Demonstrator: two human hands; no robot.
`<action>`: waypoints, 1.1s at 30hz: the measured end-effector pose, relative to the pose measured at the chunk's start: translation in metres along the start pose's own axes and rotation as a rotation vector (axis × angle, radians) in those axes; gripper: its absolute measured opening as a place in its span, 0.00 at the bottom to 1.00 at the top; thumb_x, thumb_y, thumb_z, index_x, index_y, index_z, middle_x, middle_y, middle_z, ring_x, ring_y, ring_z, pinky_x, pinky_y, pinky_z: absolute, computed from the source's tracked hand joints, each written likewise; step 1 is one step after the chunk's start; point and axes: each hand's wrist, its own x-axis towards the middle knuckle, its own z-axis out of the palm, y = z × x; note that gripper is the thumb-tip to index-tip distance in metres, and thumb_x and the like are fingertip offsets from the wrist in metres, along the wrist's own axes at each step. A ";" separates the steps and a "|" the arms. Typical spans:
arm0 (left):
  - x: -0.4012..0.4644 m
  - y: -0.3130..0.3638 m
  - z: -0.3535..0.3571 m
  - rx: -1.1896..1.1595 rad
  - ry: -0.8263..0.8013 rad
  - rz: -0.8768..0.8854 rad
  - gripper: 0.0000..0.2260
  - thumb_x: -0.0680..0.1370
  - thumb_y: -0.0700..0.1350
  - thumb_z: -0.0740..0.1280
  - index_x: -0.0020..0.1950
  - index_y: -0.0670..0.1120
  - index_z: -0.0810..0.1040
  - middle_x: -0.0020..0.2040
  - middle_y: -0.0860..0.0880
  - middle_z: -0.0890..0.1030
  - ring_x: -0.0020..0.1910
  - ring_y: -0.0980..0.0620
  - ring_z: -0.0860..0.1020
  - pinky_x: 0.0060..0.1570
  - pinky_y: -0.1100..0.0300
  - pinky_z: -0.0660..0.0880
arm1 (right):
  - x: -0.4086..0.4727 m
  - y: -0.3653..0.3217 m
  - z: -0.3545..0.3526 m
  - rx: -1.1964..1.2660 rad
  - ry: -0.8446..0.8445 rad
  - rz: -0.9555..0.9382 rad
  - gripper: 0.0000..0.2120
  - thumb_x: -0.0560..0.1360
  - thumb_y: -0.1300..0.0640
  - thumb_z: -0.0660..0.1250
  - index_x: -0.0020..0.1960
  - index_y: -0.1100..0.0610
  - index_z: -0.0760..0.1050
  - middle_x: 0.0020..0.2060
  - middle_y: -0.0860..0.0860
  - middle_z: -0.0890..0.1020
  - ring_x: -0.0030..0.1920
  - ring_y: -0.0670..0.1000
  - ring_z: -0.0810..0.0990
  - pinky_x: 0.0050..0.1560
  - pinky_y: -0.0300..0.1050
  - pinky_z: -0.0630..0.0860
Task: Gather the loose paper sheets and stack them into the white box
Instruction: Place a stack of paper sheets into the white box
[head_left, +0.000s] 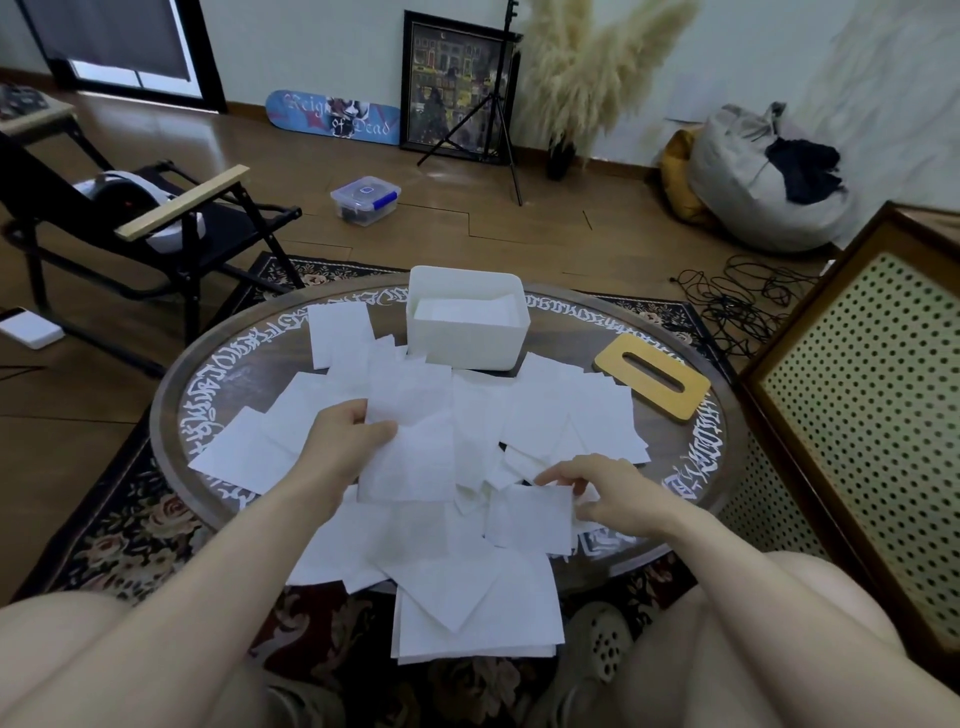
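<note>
Dark wood forms the round table (171, 395), its rim ringed with white ornamental lettering; it stands on a floral rug (130, 525) over a brown plank floor (519, 228). White paper sheets (540, 421) lie scattered and overlapping across most of the tabletop, several hanging over the near edge. White box (467, 332): at the far side of the table, open-topped, with sheets already stacked inside. Just right of it lies a flat yellow lid (653, 375) with an oval slot. Left hand (345, 434): raised over the middle of the pile, thumb and fingers pinching a few sheets by their left edge. Right hand (605, 491): low at the near right of the pile, fingers curled, pinching the edge of a single sheet. Room: black folding chair (171, 228) at left; clear plastic tub (366, 200) on the floor; skateboard deck (332, 115) and framed picture (457, 83) leaning on the wall; tripod (493, 104); pampas grass (597, 62); grey beanbag (753, 192); tangled black cables (737, 306); perforated cabinet (857, 389) at right.
</note>
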 end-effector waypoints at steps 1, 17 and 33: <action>-0.001 0.000 0.001 0.002 -0.003 0.001 0.10 0.77 0.34 0.63 0.44 0.48 0.79 0.46 0.47 0.82 0.42 0.48 0.80 0.44 0.55 0.77 | 0.000 0.000 0.001 0.019 0.031 -0.017 0.19 0.75 0.60 0.67 0.61 0.40 0.75 0.56 0.46 0.77 0.54 0.46 0.75 0.62 0.45 0.68; 0.002 -0.001 0.007 -0.002 -0.011 -0.024 0.08 0.77 0.33 0.63 0.48 0.44 0.80 0.48 0.44 0.83 0.45 0.44 0.80 0.44 0.54 0.77 | 0.001 -0.010 -0.013 0.505 0.489 0.008 0.05 0.76 0.62 0.68 0.42 0.57 0.81 0.33 0.48 0.82 0.31 0.39 0.75 0.35 0.30 0.71; 0.003 -0.005 0.037 -0.016 -0.079 -0.056 0.11 0.82 0.39 0.58 0.46 0.47 0.78 0.49 0.42 0.81 0.45 0.44 0.79 0.49 0.47 0.78 | 0.010 -0.051 -0.017 1.105 0.405 0.093 0.02 0.76 0.63 0.67 0.46 0.59 0.78 0.32 0.50 0.78 0.28 0.44 0.72 0.33 0.39 0.63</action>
